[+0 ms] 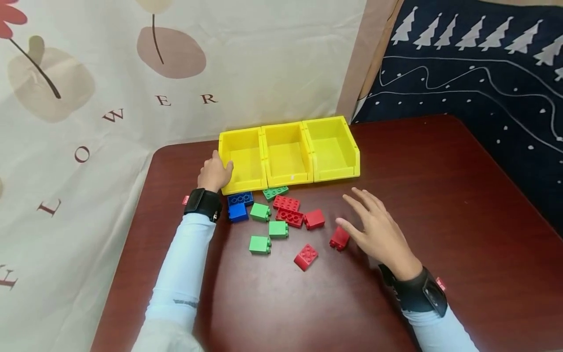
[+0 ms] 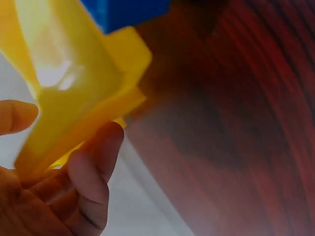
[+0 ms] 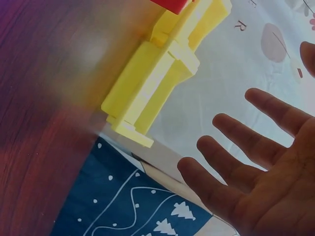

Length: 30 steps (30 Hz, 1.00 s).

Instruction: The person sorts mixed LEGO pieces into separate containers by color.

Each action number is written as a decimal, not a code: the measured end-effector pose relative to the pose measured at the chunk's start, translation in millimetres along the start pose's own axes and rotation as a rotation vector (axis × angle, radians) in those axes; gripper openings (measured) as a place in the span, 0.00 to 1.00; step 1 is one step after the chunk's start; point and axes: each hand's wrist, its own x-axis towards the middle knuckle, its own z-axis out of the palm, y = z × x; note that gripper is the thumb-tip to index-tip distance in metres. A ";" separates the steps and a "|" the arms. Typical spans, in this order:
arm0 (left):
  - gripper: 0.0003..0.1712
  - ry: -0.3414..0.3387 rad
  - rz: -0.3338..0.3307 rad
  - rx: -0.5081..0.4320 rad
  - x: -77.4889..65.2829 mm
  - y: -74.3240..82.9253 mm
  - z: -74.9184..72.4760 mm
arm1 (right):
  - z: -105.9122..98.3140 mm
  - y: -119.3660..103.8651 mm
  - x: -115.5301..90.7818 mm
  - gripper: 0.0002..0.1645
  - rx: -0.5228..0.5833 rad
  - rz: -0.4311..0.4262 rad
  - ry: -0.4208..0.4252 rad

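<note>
Your left hand (image 1: 214, 173) pinches the yellow bin (image 1: 245, 185), left of centre in the head view, fingers partly hidden; your right hand (image 1: 381, 234), spread wide, partly covers a red block (image 1: 338, 239).

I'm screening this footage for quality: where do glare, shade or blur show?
Head view: soft glare on the tabletop; left wrist view: white highlights on the leftmost yellow bin, tabletop blurred; right wrist view: pale sheen on the tabletop, right hand in shade.

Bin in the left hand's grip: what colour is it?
Yellow. The bin held by the left hand shows best in the head view.
</note>
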 end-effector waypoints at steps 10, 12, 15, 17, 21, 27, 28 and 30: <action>0.27 0.000 -0.013 -0.037 12.6 -9.6 13.2 | 6.7 1.9 -4.0 0.36 -0.040 -0.053 -0.038; 0.27 0.000 -0.011 -0.052 13.6 -10.1 13.0 | 8.9 2.0 -5.2 0.35 -0.051 -0.082 -0.055; 0.27 -0.005 -0.020 -0.072 13.2 -11.4 11.8 | 13.7 1.2 -6.7 0.33 -0.056 -0.123 -0.083; 0.27 -0.005 -0.024 -0.082 12.8 -11.5 11.5 | 17.8 1.4 -7.4 0.32 -0.059 -0.153 -0.104; 0.26 -0.001 -0.025 -0.095 13.2 -13.3 12.1 | 26.0 0.5 -8.0 0.28 -0.070 -0.191 -0.134; 0.27 -0.013 -0.031 -0.104 11.6 -12.5 14.6 | 31.0 0.3 -9.6 0.21 -0.040 -0.173 -0.141; 0.28 -0.013 -0.032 -0.105 11.0 -12.0 15.1 | 31.1 0.5 -9.9 0.21 -0.034 -0.168 -0.140; 0.28 -0.014 -0.032 -0.107 10.5 -12.0 16.3 | 31.3 1.1 -10.3 0.20 -0.023 -0.159 -0.138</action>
